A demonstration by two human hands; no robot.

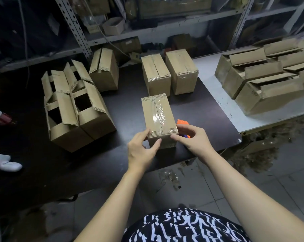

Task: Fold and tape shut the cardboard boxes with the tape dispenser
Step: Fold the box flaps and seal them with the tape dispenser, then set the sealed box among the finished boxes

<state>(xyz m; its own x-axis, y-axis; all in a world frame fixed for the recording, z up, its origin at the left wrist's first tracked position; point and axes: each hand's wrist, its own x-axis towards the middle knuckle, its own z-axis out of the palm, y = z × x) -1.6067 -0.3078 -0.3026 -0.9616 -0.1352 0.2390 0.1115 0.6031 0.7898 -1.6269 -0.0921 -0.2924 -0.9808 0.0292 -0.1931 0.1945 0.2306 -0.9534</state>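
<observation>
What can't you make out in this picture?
Head view:
- Tape dispenser: mostly hidden behind the taped box and the right hand; only slivers show.
- Insides of the open boxes: too dark.
- Box stack: cut off by the right edge.
- Shelf clutter: dim, blurred.

Only 1 view is given, taken by a wide-angle camera worn on the head. The scene is looked at forward and steeply downward (straight edges are bowed near the borders). The left hand [141,151] and right hand [193,138] on the taped box [159,117] are seen close below the lens, over the dark table [200,105]. Shelving [74,27] is caught farther off along the top, tiled floor [191,189] at the bottom.
</observation>
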